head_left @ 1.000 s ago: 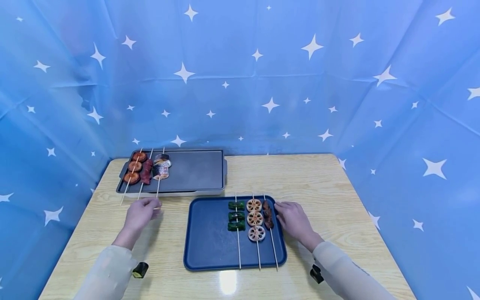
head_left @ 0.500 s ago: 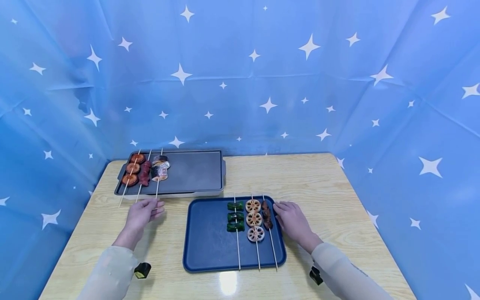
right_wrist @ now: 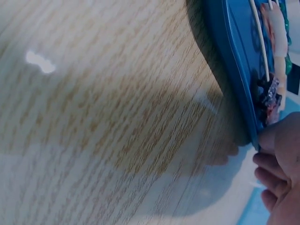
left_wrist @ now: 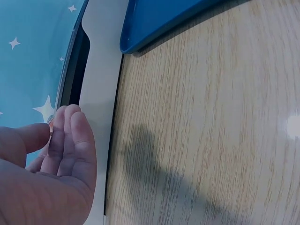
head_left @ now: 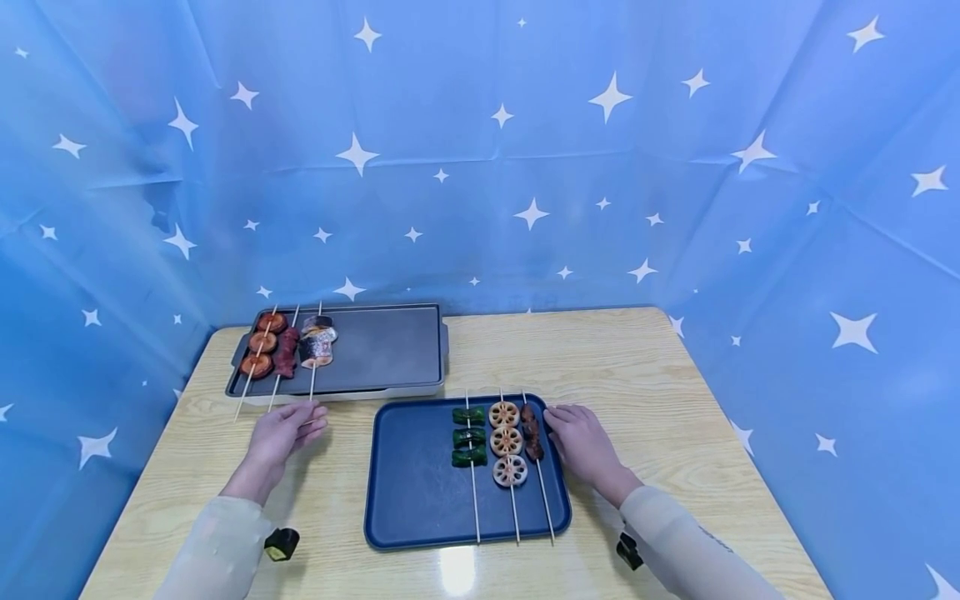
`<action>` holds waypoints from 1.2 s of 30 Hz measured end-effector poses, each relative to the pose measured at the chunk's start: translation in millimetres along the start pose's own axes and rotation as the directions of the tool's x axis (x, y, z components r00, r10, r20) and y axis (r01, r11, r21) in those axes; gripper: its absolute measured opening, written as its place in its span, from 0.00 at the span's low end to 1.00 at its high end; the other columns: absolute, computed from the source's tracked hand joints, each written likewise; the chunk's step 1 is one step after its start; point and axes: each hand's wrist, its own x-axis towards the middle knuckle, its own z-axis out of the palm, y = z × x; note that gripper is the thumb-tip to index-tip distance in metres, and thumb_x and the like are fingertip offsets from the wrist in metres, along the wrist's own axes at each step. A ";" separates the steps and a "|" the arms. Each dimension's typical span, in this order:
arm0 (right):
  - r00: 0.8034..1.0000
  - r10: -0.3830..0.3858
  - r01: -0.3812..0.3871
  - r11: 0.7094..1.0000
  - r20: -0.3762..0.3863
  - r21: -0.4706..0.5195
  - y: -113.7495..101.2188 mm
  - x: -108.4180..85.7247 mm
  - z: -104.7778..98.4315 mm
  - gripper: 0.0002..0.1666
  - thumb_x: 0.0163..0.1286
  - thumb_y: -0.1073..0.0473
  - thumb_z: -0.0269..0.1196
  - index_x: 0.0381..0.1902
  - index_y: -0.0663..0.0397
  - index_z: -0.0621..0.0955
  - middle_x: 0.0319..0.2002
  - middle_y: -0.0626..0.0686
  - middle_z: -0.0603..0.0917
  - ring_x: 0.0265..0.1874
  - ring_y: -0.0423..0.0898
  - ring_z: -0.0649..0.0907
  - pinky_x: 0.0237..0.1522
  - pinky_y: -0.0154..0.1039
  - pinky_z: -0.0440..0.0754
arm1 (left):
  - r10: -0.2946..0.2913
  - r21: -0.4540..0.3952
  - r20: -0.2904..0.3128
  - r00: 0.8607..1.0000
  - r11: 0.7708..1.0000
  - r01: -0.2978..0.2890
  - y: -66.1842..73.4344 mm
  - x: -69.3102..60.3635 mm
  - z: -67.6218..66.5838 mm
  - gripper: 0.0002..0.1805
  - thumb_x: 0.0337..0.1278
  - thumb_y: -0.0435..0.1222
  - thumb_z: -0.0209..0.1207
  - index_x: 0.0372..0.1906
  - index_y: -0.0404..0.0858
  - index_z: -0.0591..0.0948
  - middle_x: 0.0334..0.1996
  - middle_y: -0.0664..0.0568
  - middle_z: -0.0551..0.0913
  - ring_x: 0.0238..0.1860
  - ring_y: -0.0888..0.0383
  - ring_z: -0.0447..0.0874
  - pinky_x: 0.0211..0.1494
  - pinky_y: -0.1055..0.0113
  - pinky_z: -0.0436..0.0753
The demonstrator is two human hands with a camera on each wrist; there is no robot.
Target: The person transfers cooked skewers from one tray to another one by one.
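At the lower end of a fish skewer (head_left: 317,343), my left hand (head_left: 281,435) pinches the bare stick between thumb and index finger. The other fingers (left_wrist: 82,140) are held nearly straight in the left wrist view. The fish pieces lie on the dark griddle (head_left: 390,346), right of a red meat skewer (head_left: 286,352) and a mushroom-like slice skewer (head_left: 262,342). My right hand (head_left: 585,446) grips the right rim of the blue tray (head_left: 416,500), thumb on the rim. On that tray lie a green vegetable skewer (head_left: 468,437), a lotus root skewer (head_left: 506,441) and a brown meat skewer (head_left: 532,433).
The griddle stands at the back left of the wooden table (head_left: 637,367), with the tray in front and to its right. A blue star-patterned curtain (head_left: 480,167) encloses the back and sides. Several skewer sticks poke past the front edges of griddle and tray.
The left hand's free fingers have spread out slightly from the stick. The fish skewer stays in place on the griddle, and the right hand stays at the tray rim. The head view has shifted slightly.
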 end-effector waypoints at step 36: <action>0.995 0.060 -0.060 0.998 0.075 0.005 -4.0 3.2 -3.1 0.22 0.65 0.63 0.65 0.56 0.63 0.81 0.55 0.59 0.84 0.57 0.56 0.81 0.65 0.55 0.73 | -0.018 -0.188 -0.010 1.000 0.982 0.015 4.1 4.4 0.6 0.25 0.74 0.39 0.48 0.69 0.33 0.65 0.31 0.68 0.87 0.41 0.71 0.86 0.49 0.77 0.84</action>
